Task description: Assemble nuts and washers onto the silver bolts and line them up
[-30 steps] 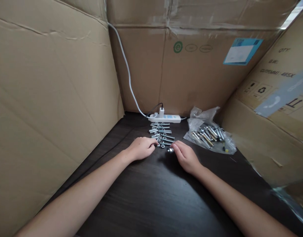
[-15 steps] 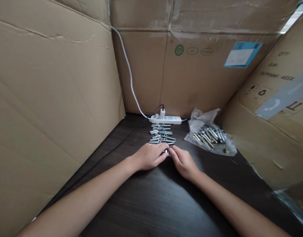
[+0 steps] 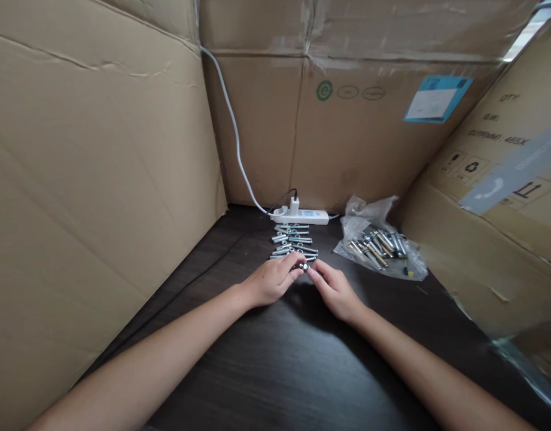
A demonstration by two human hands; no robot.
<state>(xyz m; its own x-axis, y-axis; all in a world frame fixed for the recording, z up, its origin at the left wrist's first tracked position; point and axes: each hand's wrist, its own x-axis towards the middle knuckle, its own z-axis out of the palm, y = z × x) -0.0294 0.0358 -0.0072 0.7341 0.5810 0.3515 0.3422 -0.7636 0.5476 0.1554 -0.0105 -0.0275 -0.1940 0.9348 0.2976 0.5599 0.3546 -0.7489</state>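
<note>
My left hand (image 3: 271, 279) and my right hand (image 3: 334, 290) meet fingertip to fingertip over the dark table (image 3: 275, 359). Between them they pinch a small silver bolt piece (image 3: 304, 267), held just above the tabletop. Right behind my fingers lies a row of several silver bolts (image 3: 294, 241), laid side by side. A clear plastic bag of more bolts (image 3: 379, 245) rests to the right of my right hand, a short reach away.
A white power strip (image 3: 301, 215) with a plugged charger and a white cable lies at the back edge. Tall cardboard boxes wall in the table on the left (image 3: 91, 179), the back (image 3: 347, 120) and the right (image 3: 495, 215).
Both hands came together from apart. My left hand slid right from the loose nuts, and the two now pinch the small bolt piece and hold it slightly off the table.
</note>
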